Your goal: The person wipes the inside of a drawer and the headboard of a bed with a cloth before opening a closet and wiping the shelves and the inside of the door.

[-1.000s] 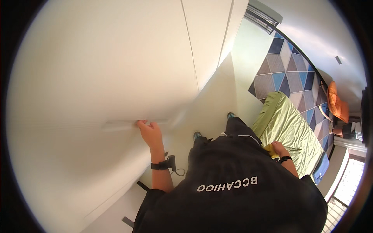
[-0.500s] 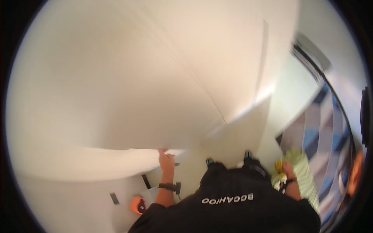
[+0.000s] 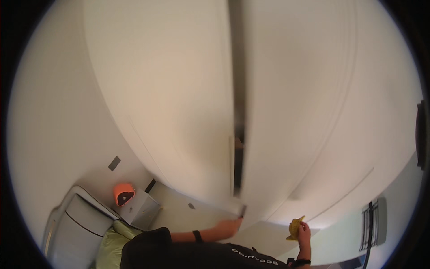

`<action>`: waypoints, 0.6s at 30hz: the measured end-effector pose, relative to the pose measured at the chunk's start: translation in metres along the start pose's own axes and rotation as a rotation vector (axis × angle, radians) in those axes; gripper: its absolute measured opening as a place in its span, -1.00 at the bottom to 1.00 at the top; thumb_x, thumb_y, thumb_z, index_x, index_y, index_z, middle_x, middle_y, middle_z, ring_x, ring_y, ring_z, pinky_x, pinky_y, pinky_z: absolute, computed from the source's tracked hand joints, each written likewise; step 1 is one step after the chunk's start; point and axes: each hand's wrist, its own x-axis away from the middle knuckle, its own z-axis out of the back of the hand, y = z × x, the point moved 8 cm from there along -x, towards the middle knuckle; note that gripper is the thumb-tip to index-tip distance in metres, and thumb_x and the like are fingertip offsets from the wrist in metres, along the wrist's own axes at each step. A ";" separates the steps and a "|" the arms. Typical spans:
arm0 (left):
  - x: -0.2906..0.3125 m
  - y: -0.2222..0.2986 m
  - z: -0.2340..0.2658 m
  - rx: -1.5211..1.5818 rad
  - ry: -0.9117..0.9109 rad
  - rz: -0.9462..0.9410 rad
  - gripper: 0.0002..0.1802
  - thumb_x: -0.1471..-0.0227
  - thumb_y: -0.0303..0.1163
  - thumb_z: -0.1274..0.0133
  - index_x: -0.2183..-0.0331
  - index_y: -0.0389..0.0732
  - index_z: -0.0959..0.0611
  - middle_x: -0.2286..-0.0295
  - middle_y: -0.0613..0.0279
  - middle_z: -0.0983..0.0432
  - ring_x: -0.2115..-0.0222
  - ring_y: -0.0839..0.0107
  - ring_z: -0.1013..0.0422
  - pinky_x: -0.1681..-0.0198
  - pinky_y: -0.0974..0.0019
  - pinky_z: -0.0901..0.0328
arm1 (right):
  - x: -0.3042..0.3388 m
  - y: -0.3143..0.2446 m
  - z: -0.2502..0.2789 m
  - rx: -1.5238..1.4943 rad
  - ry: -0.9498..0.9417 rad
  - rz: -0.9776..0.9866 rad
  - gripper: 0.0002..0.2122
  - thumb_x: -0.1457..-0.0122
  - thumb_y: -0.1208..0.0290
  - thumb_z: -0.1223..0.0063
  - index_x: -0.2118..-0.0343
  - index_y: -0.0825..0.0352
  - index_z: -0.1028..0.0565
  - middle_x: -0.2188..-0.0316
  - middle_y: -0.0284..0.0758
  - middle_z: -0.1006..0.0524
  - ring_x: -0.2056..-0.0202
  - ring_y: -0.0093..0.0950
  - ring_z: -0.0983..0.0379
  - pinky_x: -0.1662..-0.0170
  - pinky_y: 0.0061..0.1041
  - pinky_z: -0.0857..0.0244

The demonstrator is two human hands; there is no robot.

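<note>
Tall cream wardrobe doors fill most of the head view, a left door [image 3: 161, 76] and a right door [image 3: 291, 89]. Between them runs a narrow dark gap [image 3: 238, 172]. My left hand [image 3: 227, 228] reaches across from the left, its fingers closed on the right door's edge near the bottom of the gap; that edge is slightly blurred. Raised in front of the right door's lower part, my right hand [image 3: 304, 233] pinches a crumpled yellow cloth [image 3: 294, 227], which hangs apart from the door.
At the left stand a pale nightstand [image 3: 142, 209], with an orange-red rounded object [image 3: 124, 194] by it, and a grey bed headboard [image 3: 83, 219]. Light green bedding [image 3: 117, 242] lies beside my body. A dark striped object [image 3: 374, 224] is at the far right.
The view has swung round, and the patterned surface at the right has left it. The wardrobe opening now shows as a narrow gap. My right hand has risen forward with the yellow cloth.
</note>
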 end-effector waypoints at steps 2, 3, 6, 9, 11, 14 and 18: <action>-0.005 0.021 -0.003 -0.105 -0.055 -0.241 -0.51 -0.16 -0.44 0.06 -0.14 -0.22 -0.43 0.28 -0.15 -0.61 0.28 -0.11 -0.54 0.26 -0.14 -0.40 | 0.015 -0.050 -0.042 -0.042 0.003 0.010 -0.65 -0.37 0.42 0.02 -0.14 0.47 -0.44 -0.03 -0.17 -0.56 -0.04 -0.37 -0.49 -0.14 -0.42 -0.36; 0.007 0.038 -0.014 -0.231 -0.144 -0.482 -0.53 -0.16 -0.42 0.05 -0.12 -0.22 -0.46 0.28 -0.12 -0.62 0.24 -0.07 -0.55 0.21 -0.10 -0.41 | 0.032 -0.091 -0.072 -0.110 -0.062 0.012 -0.63 -0.38 0.37 0.02 -0.17 0.45 -0.42 -0.08 -0.18 -0.52 -0.10 -0.39 -0.43 -0.20 -0.45 -0.29; 0.009 0.033 -0.002 -0.153 -0.238 -0.638 -0.67 -0.12 -0.40 -0.01 0.06 -0.22 -0.59 0.27 -0.05 -0.63 0.19 0.00 -0.55 0.09 -0.06 -0.40 | 0.068 -0.144 -0.114 -0.195 -0.088 0.039 -0.57 -0.44 0.23 0.11 -0.22 0.44 -0.39 -0.13 -0.20 -0.48 -0.16 -0.40 -0.38 -0.27 -0.44 -0.21; -0.018 -0.016 0.035 -0.127 -0.080 -0.529 -0.75 -0.06 -0.41 -0.04 0.19 -0.24 -0.63 0.31 -0.01 -0.63 0.22 -0.03 -0.54 0.06 -0.08 -0.38 | 0.104 -0.170 -0.139 -0.191 -0.221 0.124 -0.42 -0.51 -0.02 0.33 -0.29 0.43 -0.32 -0.22 -0.20 -0.42 -0.25 -0.37 -0.30 -0.36 -0.37 -0.08; -0.051 -0.049 0.083 -0.132 0.233 -0.576 -0.79 -0.04 -0.43 -0.01 0.28 -0.25 -0.68 0.32 -0.02 -0.62 0.23 -0.04 -0.53 0.08 -0.09 -0.38 | 0.126 -0.170 -0.138 -0.190 -0.298 0.099 -0.43 -0.51 0.01 0.34 -0.32 0.43 -0.28 -0.25 -0.19 -0.38 -0.27 -0.36 -0.26 -0.36 -0.34 -0.08; -0.119 -0.054 0.145 -0.566 0.155 -0.360 -0.73 -0.08 -0.38 -0.01 0.27 -0.27 -0.73 0.22 -0.07 -0.61 0.07 -0.04 -0.46 -0.08 -0.09 -0.29 | 0.179 -0.194 -0.144 -0.122 -0.333 0.085 -0.32 -0.41 -0.03 0.08 -0.37 0.44 -0.18 -0.27 -0.12 -0.34 -0.29 -0.28 -0.23 -0.36 -0.30 -0.08; -0.192 -0.116 0.192 -1.193 0.496 -0.172 -0.57 -0.20 -0.22 0.03 0.01 -0.20 -0.70 -0.14 -0.08 -0.46 -0.29 -0.05 -0.20 -0.38 -0.16 0.14 | 0.206 -0.250 -0.184 0.456 -0.180 0.385 -0.07 -0.17 -0.04 -0.27 -0.41 0.46 -0.07 -0.26 -0.02 -0.31 -0.29 -0.13 -0.23 -0.34 -0.23 -0.11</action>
